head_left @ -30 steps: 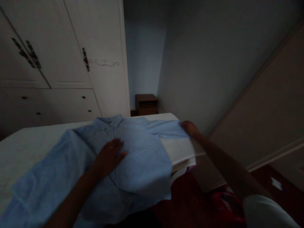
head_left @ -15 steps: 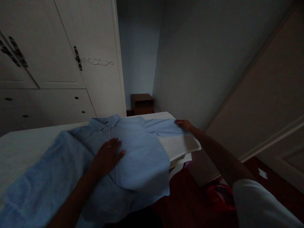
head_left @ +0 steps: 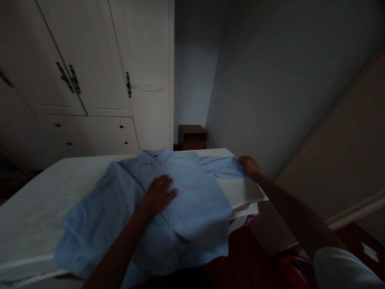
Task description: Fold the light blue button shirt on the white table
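A light blue button-up shirt (head_left: 195, 192) lies front side up across a white-topped table (head_left: 39, 196), its collar toward the far edge and its hem hanging over the near one. My left hand (head_left: 158, 194), with a ring on one finger, rests flat on the chest beside the button line, fingers stretched out. At the far right, my right hand (head_left: 248, 164) pinches the end of one sleeve, which is stretched out sideways. The other sleeve lies loosely folded toward the lower left, partly behind my left forearm.
White wardrobe doors and drawers (head_left: 99, 92) stand beyond the table. A small brown nightstand (head_left: 192, 136) sits in the corner by the grey wall (head_left: 285, 80). On the dark red floor at the right are a shiny red item (head_left: 291, 269) and a white scrap (head_left: 369, 252).
The view has swung left, so everything appears further right and more of the table shows. My left hand stays on the chest; the right still holds the sleeve end.
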The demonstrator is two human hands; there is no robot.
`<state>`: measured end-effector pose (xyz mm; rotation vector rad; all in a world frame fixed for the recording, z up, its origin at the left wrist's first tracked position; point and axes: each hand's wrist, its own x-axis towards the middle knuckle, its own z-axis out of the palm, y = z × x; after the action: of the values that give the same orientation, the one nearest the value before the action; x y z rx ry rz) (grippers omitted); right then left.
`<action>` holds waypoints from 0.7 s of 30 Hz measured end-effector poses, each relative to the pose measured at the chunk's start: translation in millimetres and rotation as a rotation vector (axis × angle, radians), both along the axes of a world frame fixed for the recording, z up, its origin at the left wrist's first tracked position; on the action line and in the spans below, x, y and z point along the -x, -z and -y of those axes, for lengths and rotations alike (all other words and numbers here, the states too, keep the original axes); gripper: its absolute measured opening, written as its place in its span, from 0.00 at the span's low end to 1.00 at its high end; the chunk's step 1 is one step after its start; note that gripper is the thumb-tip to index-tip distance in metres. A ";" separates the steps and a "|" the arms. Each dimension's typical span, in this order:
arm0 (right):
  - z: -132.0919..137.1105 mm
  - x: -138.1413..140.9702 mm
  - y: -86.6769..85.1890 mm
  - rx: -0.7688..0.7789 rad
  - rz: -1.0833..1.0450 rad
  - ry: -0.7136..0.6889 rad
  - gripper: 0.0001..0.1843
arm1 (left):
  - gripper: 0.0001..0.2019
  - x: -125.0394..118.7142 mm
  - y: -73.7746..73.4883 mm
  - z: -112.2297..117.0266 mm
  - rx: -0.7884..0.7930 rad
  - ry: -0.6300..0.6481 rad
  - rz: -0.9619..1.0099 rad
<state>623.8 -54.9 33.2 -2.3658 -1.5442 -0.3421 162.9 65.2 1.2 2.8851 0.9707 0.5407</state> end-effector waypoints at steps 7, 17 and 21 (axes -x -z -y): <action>-23.0 40.8 -48.4 -0.335 -0.017 -0.033 0.16 | 0.28 -0.4 0.5 2.3 0.010 -0.007 0.001; -36.2 230.5 -103.7 -0.143 0.207 -0.625 0.14 | 0.28 0.2 0.0 6.6 0.016 -0.010 0.004; -30.7 291.1 -92.0 0.057 0.284 -0.830 0.12 | 0.27 0.4 -3.3 7.6 0.022 -0.013 0.000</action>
<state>332.7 -24.2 125.2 -1.5393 -2.5041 -0.4369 162.4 57.7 4.5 2.8611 0.9904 0.5282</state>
